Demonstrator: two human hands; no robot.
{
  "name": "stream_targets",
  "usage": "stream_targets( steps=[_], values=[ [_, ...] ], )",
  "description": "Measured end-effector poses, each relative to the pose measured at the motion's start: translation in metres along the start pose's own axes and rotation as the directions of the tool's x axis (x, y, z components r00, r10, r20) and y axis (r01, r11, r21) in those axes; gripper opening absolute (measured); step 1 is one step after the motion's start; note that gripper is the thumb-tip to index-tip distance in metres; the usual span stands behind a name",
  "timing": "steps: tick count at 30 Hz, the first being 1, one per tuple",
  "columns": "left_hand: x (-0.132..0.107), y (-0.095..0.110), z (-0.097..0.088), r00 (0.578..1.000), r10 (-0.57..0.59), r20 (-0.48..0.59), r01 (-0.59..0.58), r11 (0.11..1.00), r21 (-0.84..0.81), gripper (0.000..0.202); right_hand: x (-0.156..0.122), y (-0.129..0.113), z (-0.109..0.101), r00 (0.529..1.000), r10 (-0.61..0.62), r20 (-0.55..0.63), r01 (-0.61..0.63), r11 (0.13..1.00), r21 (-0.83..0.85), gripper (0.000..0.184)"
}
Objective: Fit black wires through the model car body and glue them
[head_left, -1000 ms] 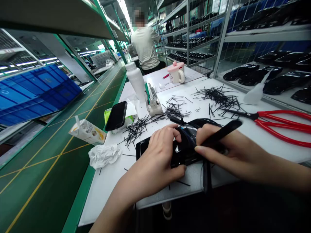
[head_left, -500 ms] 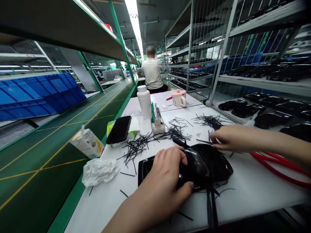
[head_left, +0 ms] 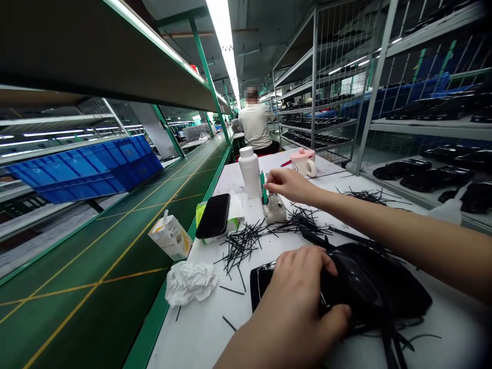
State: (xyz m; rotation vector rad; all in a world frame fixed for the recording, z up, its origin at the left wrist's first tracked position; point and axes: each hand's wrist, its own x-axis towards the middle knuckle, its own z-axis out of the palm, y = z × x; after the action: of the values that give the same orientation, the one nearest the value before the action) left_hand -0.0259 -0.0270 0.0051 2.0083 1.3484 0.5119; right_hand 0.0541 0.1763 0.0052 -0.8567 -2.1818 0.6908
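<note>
My left hand [head_left: 300, 287] rests over a glossy black model car body [head_left: 395, 279], fingers curled around its near left part and thumb along the side. Long black strips [head_left: 390, 338] lie across the car and hang over its near side. At the back of the worktop my right hand [head_left: 282, 183] is closed in a pinch above a small pale holder [head_left: 274, 212], beside a green stick-like tool [head_left: 264, 187] standing in it. Whatever lies between those fingertips is too small to make out. Thin black strips [head_left: 242, 246] are scattered between the holder and the car.
A white bottle [head_left: 249, 171], a lidded mug [head_left: 303, 163], a phone [head_left: 213, 215], a drink carton [head_left: 171, 237] and crumpled tissue [head_left: 190, 282] stand about the worktop. A green conveyor [head_left: 126, 256] runs along the left. Racks of black car bodies [head_left: 434, 177] line the right; a person [head_left: 255, 125] sits ahead.
My right hand has moved from beside the car, forward and left, to the small holder. My left hand stays on the car. The whole view has shifted, with things now farther right.
</note>
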Motion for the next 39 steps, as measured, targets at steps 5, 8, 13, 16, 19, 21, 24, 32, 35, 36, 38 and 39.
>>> stream_targets(
  steps=[5,8,13,16,19,21,24,32,35,36,38,39],
  values=[
    [-0.001,0.000,-0.001,1.000,0.019,0.003,-0.019,1.000,-0.003,0.036,-0.005,0.002,-0.014,0.991,0.008,-0.135,0.003,0.996,0.085,0.024],
    [-0.001,0.000,-0.002,0.999,0.039,0.017,-0.040,0.999,0.021,0.045,-0.010,-0.006,-0.039,0.942,0.033,-0.333,0.023,0.986,0.164,0.022],
    [-0.001,-0.001,-0.002,0.997,0.050,0.054,-0.055,0.995,0.089,0.058,-0.057,-0.036,-0.079,0.914,0.095,-0.394,0.104,0.884,0.456,0.024],
    [-0.001,-0.002,-0.003,0.996,0.072,0.055,-0.078,0.991,0.113,0.060,-0.103,-0.048,-0.085,0.899,0.133,-0.418,0.127,0.834,0.537,0.023],
    [0.000,-0.005,-0.004,0.993,0.087,0.077,-0.097,0.986,0.134,0.067,-0.148,-0.051,-0.083,0.863,0.210,-0.459,0.106,0.814,0.571,0.018],
    [0.000,-0.006,-0.006,0.990,0.085,0.112,-0.101,0.983,0.151,0.074,-0.172,-0.050,-0.080,0.861,0.250,-0.442,0.052,0.823,0.566,0.019],
    [0.002,-0.008,-0.008,0.984,0.082,0.156,-0.109,0.978,0.178,0.081,-0.198,-0.044,-0.074,0.883,0.251,-0.397,-0.029,0.873,0.488,0.021],
    [0.003,-0.009,-0.007,0.980,0.096,0.173,-0.133,0.967,0.216,0.083,-0.219,-0.039,-0.050,0.964,0.103,-0.243,-0.042,0.968,0.246,0.018],
    [0.003,-0.009,-0.008,0.979,0.108,0.173,-0.146,0.965,0.220,0.083,-0.221,-0.037,-0.045,0.977,0.063,-0.203,-0.023,0.980,0.197,0.017],
    [0.003,-0.009,-0.008,0.979,0.111,0.172,-0.148,0.964,0.221,0.083,-0.221,-0.036,-0.045,0.981,0.049,-0.190,-0.014,0.983,0.181,0.016],
    [0.004,-0.009,-0.007,0.979,0.111,0.173,-0.149,0.963,0.223,0.084,-0.222,-0.034,-0.044,0.985,0.025,-0.169,0.001,0.988,0.153,0.014],
    [0.004,-0.009,-0.007,0.978,0.111,0.175,-0.149,0.963,0.225,0.084,-0.222,-0.033,-0.043,0.987,0.015,-0.158,0.007,0.990,0.140,0.014]
  ],
)
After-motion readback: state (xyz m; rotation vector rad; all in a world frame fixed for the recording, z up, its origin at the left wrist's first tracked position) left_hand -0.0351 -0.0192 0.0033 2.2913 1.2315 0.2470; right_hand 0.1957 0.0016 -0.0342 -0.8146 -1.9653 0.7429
